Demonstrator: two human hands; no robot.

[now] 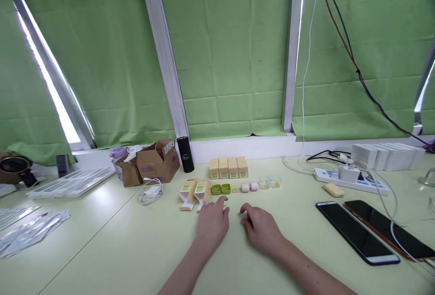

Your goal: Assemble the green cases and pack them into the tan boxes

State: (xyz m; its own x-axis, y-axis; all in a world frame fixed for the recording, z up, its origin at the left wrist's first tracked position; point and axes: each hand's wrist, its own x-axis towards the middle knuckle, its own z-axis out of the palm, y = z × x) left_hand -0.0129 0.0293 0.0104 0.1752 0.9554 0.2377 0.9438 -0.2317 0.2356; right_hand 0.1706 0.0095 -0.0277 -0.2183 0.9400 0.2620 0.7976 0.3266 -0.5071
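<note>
My left hand (213,220) is just above the table, holding nothing, its thumb and index finger apart. It is nearest two small tan cartons, a left one (188,191) and a right one (202,191), both with their front flaps open. My right hand (261,229) is bent with its fingers loosely curled, thumb and index apart, nothing in it. Beyond the hands runs a row: two green square containers (221,189), small yellow bits (235,190), two pale pink cylinders (249,187) and two clear containers (270,182) with something yellow inside. Behind stand several closed tan boxes (228,168).
At the back left are a cardboard box (159,161), a black bottle (185,154) and a coiled white cable (150,192). Two phones, one white-edged (356,231) and one dark (390,229), lie right, near a power strip (350,179) and a beige oval object (333,190).
</note>
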